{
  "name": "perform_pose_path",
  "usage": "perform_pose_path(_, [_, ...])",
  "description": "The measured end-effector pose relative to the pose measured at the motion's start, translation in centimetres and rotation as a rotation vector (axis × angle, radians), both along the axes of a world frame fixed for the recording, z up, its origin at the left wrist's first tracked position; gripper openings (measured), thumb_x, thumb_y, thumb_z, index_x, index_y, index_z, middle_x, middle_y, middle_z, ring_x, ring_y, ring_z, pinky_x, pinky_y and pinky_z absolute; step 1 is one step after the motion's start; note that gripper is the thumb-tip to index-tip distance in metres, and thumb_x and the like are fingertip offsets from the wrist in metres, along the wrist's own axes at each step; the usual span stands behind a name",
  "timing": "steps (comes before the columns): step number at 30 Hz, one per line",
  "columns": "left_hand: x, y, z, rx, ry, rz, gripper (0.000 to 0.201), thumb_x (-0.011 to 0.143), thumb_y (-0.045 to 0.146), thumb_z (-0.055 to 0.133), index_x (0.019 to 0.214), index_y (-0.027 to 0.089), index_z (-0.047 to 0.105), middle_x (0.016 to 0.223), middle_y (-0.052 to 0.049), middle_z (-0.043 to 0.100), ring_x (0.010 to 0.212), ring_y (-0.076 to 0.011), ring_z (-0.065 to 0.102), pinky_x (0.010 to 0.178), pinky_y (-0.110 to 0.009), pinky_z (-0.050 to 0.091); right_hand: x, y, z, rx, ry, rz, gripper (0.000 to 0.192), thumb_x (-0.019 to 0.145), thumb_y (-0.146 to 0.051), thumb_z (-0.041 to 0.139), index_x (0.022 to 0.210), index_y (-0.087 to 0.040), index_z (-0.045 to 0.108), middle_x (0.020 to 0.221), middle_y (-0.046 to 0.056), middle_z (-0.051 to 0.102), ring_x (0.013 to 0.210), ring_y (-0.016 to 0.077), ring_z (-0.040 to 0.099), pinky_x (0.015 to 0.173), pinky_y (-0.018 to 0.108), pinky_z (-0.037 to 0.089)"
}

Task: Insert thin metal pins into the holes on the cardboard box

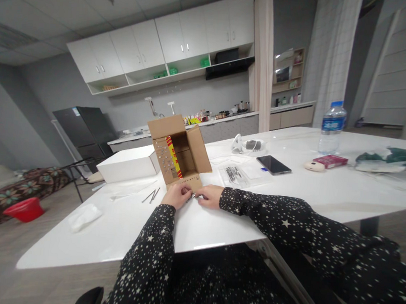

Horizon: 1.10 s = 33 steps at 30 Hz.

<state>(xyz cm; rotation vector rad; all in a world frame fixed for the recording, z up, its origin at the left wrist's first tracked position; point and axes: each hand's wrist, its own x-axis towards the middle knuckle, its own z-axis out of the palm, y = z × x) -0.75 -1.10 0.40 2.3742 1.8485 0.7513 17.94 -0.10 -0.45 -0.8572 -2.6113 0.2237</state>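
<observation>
My left hand (pixel 177 196) is at the front edge of an open cardboard box (pixel 169 161), fingers curled together low over the table. Facing it, my right hand (pixel 210 196) has its fingers bent and pressed close. Between the fingertips lie small shiny metal pieces (pixel 193 196), too small to name; what each hand pinches is hidden. The box lies tilted with its flaps spread, small round dots or holes on its flaps and a red-and-yellow strip of tape along one. Left of my left hand, a few thin metal rods (pixel 151 195) rest on the table.
A white box (pixel 128 165) stands behind the rods, and a crumpled white bag (pixel 84 217) lies at left. To the right are a clear plastic packet (pixel 238 175), a phone (pixel 274 165), a pink box (pixel 330 161) and a water bottle (pixel 331 129).
</observation>
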Motion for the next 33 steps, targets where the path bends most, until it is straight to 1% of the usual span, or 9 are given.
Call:
perform_pose_path(8, [0.0,-0.1,0.0,-0.016,-0.002,-0.032,0.021,0.073,0.036,0.055,0.078,0.02,0.068,0.067,-0.001,0.066,0.064,-0.0143,0.059,0.064,-0.026,0.044,-0.1,0.2,-0.1,0.003,-0.015,0.015,0.031,0.077,-0.023,0.049,0.1,-0.017,0.068,0.065,0.002,0.066,0.061,0.0149,0.056,0.058,0.024,0.039])
perform_pose_path(16, [-0.6,0.5,-0.6,-0.008,0.02,-0.12,0.021,0.073,0.034,0.055,0.077,0.019,0.068,0.069,-0.001,0.066,0.064,-0.0134,0.058,0.063,-0.025,0.042,-0.1,0.4,-0.3,0.032,-0.038,0.014,0.032,0.078,-0.024,0.048,0.102,-0.017,0.067,0.071,0.003,0.067,0.063,0.0157,0.057,0.059,0.025,0.04])
perform_pose_path(22, [-0.8,0.7,-0.9,-0.005,0.035,-0.126,0.021,0.074,0.035,0.054,0.077,0.019,0.068,0.069,-0.001,0.065,0.064,-0.0128,0.056,0.059,-0.024,0.04,-0.1,0.3,-0.2,0.025,-0.033,0.007,0.031,0.078,-0.023,0.049,0.102,-0.017,0.067,0.069,0.003,0.067,0.064,0.0161,0.058,0.058,0.025,0.04])
perform_pose_path(25, [-0.9,0.8,-1.0,0.012,0.031,-0.139,0.021,0.075,0.035,0.054,0.077,0.019,0.067,0.074,-0.002,0.065,0.068,-0.0131,0.056,0.062,-0.024,0.042,-0.1,0.4,-0.3,0.024,-0.028,0.009,0.031,0.078,-0.024,0.049,0.103,-0.017,0.067,0.068,0.003,0.067,0.063,0.016,0.058,0.058,0.025,0.039])
perform_pose_path(28, [-0.9,0.8,-1.0,0.02,0.034,-0.148,0.021,0.075,0.035,0.054,0.077,0.019,0.067,0.076,-0.002,0.065,0.069,-0.0134,0.056,0.065,-0.024,0.043,-0.2,0.6,-0.5,0.031,-0.032,0.01,0.032,0.078,-0.024,0.049,0.102,-0.017,0.067,0.069,0.003,0.067,0.063,0.0157,0.058,0.058,0.025,0.039])
perform_pose_path(33, [-0.7,0.6,-0.8,0.016,0.015,-0.146,0.02,0.075,0.034,0.053,0.076,0.018,0.065,0.074,-0.002,0.065,0.068,-0.0133,0.056,0.063,-0.025,0.042,-0.1,0.5,-0.3,0.021,-0.029,-0.001,0.033,0.077,-0.024,0.049,0.104,-0.017,0.067,0.068,0.003,0.067,0.062,0.0154,0.058,0.058,0.024,0.039])
